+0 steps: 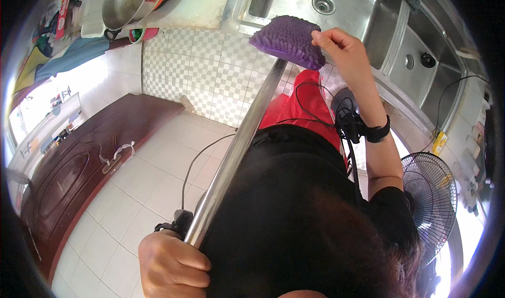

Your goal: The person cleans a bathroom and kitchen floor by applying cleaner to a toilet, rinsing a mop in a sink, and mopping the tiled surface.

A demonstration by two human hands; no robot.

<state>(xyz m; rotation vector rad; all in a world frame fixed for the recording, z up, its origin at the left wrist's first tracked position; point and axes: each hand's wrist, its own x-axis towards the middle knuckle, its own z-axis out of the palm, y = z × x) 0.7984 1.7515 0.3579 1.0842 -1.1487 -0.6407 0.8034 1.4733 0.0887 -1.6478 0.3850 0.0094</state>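
Note:
A mop slants up across my body, its shiny metal pole (pixel 236 150) running from lower left to a purple shaggy mop head (pixel 286 37) raised in front of the sink. My left hand (pixel 173 264) is wrapped in a fist round the low end of the pole. At the right edge of the mop head, my right hand (pixel 342 48) has thumb and fingers pinched together, fingertips against the purple strands. What lies between those fingertips is too small to make out.
A steel double sink (pixel 379 21) stands ahead and to the right. A metal pot (pixel 129 3) sits on the counter at far left. A dark red wooden door panel (pixel 79 166) is on the left, above pale floor tiles (pixel 152 177). A black fan (pixel 428 203) stands close on my right.

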